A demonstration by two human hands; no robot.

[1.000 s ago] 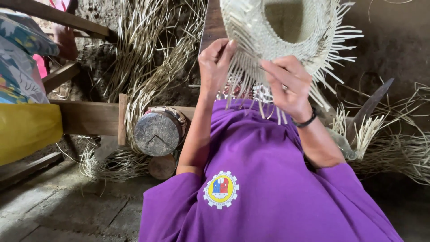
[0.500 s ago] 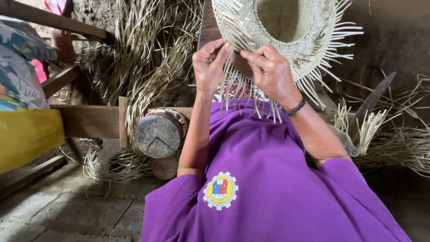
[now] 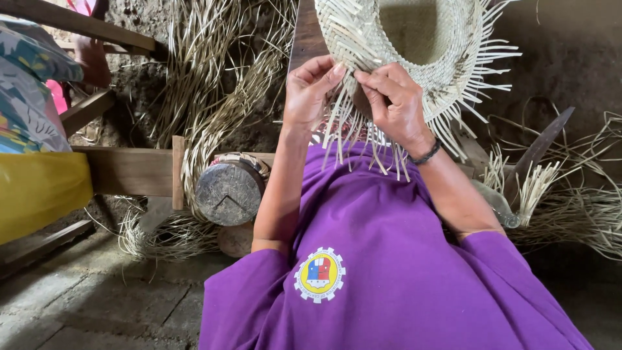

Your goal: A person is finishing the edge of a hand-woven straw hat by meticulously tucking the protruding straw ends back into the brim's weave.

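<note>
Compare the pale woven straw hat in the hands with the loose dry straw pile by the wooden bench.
The pale woven straw hat is plaited tight and round; the loose dry straw pile hangs tangled and unwoven. The hat is held up by both hands; the pile lies against the wall. Both look like the same pale fibre.

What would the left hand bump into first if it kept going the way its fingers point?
The left hand points up and right at the woven straw hat, whose brim edge its fingertips already pinch. It would push straight into that weave, close beside the right hand. Depth is hard to judge.
</note>
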